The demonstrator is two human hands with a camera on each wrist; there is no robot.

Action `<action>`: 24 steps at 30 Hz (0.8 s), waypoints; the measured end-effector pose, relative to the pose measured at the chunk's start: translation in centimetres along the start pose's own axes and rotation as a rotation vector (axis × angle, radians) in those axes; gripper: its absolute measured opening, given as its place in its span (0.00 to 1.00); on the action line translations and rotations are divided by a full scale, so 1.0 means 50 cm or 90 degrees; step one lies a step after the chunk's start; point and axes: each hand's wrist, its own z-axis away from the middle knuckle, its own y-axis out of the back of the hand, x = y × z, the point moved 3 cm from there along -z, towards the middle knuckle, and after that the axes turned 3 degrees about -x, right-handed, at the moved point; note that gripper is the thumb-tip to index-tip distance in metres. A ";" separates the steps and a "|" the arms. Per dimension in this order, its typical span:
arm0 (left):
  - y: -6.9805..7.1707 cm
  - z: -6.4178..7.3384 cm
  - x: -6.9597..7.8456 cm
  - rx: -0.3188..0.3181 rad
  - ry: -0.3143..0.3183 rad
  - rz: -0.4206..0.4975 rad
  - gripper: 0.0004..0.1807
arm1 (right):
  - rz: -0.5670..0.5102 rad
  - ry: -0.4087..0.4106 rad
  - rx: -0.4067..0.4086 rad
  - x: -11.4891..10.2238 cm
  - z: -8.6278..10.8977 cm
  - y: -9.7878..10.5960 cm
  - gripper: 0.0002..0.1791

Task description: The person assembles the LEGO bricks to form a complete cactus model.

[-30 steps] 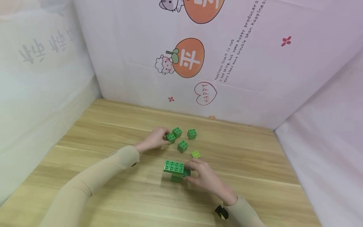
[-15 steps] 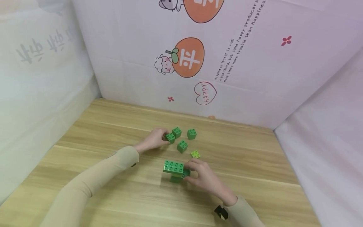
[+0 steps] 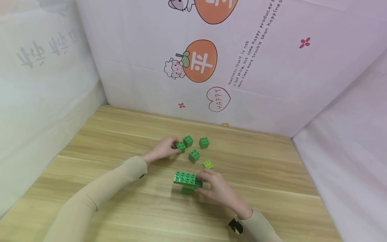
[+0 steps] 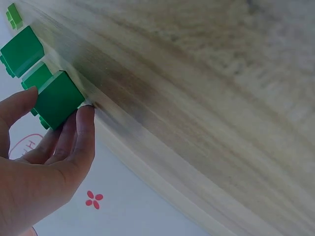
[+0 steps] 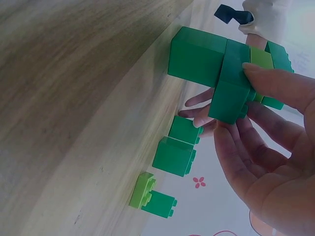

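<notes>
Green stack (image 3: 185, 178) in right grip (image 3: 218, 189), lime layer (image 5: 261, 58) clearest in wrist view, cube (image 3: 180, 147) in left grip (image 3: 163, 148)

**Green and lime against streaked tan**

The block (image 3: 180, 147) in the left hand (image 3: 164, 148) is plain green, as are the three blocks (image 3: 194, 156) beside that hand. The stack (image 3: 185, 178) in the right hand (image 3: 217, 188) is green with one lime layer (image 5: 262, 55); the plate (image 3: 208, 164) beyond that hand is lime. Behind each hand the sleeve (image 3: 130, 169) is beige; the strap (image 3: 235, 226) behind the right hand is black. Under both hands the table (image 3: 136, 208) is tan, streaked with brown. Beyond them the cloth (image 3: 136, 77) is white, printed with orange fruits (image 3: 188, 70), red flowers (image 3: 304, 42), a red-outlined heart (image 3: 219, 99) and dark lettering (image 3: 257, 43).
</notes>
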 end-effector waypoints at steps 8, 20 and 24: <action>0.012 0.017 -0.001 -0.013 -0.007 0.022 0.17 | -0.002 -0.003 0.000 0.002 0.000 -0.001 0.16; 0.040 0.052 0.027 -0.023 -0.037 0.060 0.19 | -0.004 0.005 0.005 -0.001 -0.001 -0.003 0.16; 0.048 0.064 0.036 -0.026 -0.071 0.052 0.20 | -0.001 0.003 0.005 -0.001 -0.001 -0.004 0.16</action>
